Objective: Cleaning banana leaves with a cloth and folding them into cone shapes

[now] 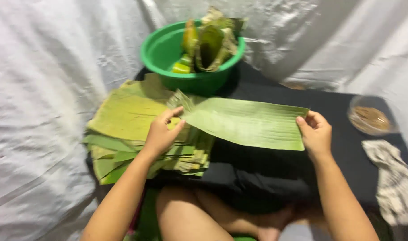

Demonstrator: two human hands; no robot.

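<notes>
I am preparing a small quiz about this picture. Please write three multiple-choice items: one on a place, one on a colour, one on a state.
1. Where is the leaf stack?
A. under the left hand
B. inside the basin
C. on the cloth

2. What colour is the basin?
A. red
B. green
C. white

3. How is the banana leaf held?
A. rolled up
B. crumpled
C. spread flat between both hands

A: left hand lies over it.
B: its rim is green.
C: right hand and left grip opposite ends.
</notes>
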